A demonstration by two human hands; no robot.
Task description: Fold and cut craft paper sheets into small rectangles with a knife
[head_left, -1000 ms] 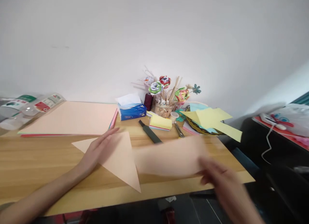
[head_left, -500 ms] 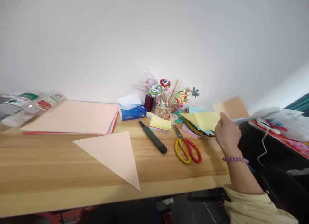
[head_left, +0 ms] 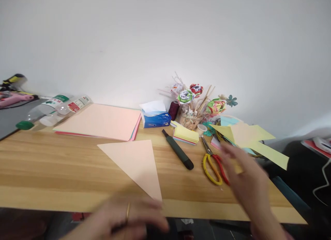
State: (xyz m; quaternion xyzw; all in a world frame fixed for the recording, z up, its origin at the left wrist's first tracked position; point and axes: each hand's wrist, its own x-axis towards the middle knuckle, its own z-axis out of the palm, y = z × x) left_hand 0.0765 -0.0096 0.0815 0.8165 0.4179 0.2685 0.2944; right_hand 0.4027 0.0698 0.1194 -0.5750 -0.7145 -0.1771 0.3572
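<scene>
A pale peach paper triangle lies flat on the wooden table. Over its lower tip, at the front edge, hovers my left hand, blurred, fingers apart and holding nothing; a gold ring is on one finger. My right hand, also blurred, is open beside the scissors and hides part of their red handle. Left of the scissors is a slim dark green tool that looks like a utility knife. Yellow and peach paper pieces rest in a loose pile beyond my right hand.
A stack of large coloured sheets lies at back left beside plastic bottles. Along the wall stand a blue tissue pack and a jar of paper flowers. Yellow note paper lies in front.
My right hand has let go of the paper piece, which now lies on the pile, and has come back toward the scissors. My left hand has entered at the bottom. The view has turned left.
</scene>
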